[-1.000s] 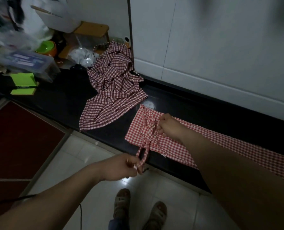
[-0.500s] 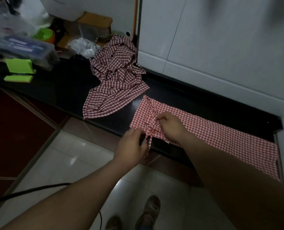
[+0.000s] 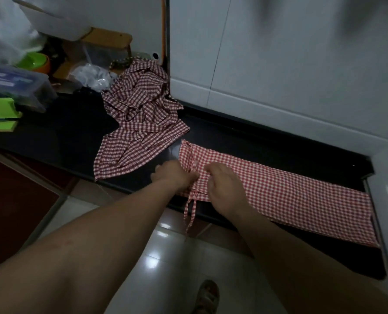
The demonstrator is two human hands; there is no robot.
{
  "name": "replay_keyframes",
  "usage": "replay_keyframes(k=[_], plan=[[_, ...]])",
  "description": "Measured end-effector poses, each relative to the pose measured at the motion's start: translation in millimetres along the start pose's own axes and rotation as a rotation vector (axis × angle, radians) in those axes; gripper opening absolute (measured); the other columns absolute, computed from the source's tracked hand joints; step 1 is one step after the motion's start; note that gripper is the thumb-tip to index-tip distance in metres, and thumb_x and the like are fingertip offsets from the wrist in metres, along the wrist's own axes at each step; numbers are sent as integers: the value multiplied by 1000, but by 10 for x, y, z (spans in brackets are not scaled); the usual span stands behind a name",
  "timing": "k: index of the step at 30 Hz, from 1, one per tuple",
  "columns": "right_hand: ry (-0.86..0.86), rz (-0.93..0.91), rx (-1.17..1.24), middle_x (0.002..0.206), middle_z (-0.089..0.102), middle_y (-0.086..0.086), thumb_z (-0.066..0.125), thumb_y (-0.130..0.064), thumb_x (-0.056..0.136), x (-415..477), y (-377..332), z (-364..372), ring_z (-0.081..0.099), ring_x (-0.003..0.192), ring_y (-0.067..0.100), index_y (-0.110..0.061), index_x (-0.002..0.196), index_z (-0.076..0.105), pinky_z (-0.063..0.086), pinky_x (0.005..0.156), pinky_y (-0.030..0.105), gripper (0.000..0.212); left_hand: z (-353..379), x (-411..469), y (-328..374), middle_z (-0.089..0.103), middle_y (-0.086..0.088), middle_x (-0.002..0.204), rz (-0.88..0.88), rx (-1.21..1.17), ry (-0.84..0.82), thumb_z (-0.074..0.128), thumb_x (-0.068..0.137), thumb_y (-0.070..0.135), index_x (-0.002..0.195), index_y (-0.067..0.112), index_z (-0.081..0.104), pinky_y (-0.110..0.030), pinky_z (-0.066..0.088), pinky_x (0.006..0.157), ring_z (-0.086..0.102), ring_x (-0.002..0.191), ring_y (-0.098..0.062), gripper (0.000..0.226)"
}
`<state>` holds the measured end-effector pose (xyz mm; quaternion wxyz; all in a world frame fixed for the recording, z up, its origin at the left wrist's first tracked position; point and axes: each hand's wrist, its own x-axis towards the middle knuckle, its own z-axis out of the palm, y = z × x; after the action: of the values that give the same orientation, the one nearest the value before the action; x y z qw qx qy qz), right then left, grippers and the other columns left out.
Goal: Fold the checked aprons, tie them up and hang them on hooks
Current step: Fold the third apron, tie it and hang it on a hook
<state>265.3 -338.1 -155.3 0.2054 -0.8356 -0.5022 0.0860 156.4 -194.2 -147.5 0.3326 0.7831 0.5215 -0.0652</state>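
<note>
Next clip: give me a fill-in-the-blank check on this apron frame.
1. The folded apron lies on a ___ counter.
2. Its strap hangs off the counter toward the tiled ___.
3. The crumpled apron has ___ checks than the folded one.
4. The bowl is ___ inside.
Missing: black; floor; darker; green.

folded apron (image 3: pixel 290 191) on counter (image 3: pixel 267 143), crumpled apron (image 3: pixel 141 123) (left)

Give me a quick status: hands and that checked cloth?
Left hand, right hand both pinching apron ties. Light red apron folded long on counter, tie ends dangling off edge. Darker apron crumpled beside, clear of hands.
</note>
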Motion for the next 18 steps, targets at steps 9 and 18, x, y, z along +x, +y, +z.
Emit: replay_keyframes(k=[9, 18], plan=[[68, 149, -83, 159, 39, 4, 40, -43, 102, -94, 384, 80, 33, 149, 23, -19, 155, 37, 22, 124, 49, 58, -82, -110, 388, 69, -2, 95, 267, -131, 98, 63, 90, 33, 100, 19, 57, -42, 58, 77, 66, 84, -25, 19], [-251, 900, 1377, 122, 74, 12, 31, -86, 90, 135, 596, -591, 69, 115, 30, -12, 126, 66, 51, 106, 48, 89, 50, -443, 989, 73, 2, 88, 376, -432, -161, 65, 99, 37, 95, 16, 66, -45, 57, 81, 68, 80, -16, 22]])
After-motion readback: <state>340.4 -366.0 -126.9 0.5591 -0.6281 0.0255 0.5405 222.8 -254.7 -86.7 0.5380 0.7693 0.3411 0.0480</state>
